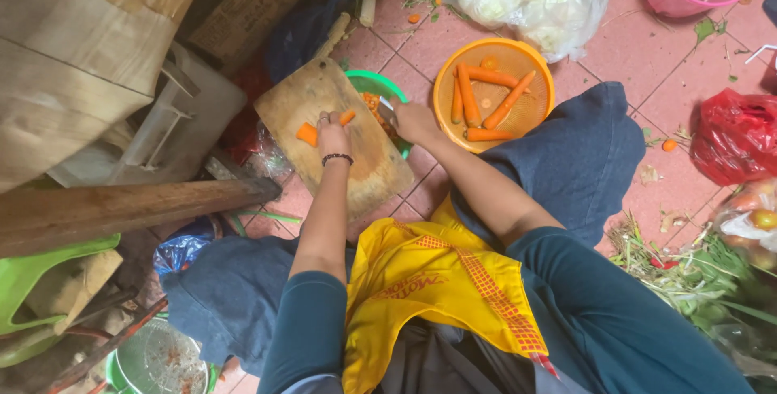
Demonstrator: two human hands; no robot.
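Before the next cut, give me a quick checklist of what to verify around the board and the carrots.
1. Left hand steadies the carrot piece on the cutting board: ok.
2. Right hand grips the knife: ok; blade edge position: cannot tell.
3. Left fingertips away from the blade: cannot tell.
4. Board lies flat: cannot tell; one end rests over the green bowl.
5. Whole carrots waiting in the orange basket, beside the right hand: ok.
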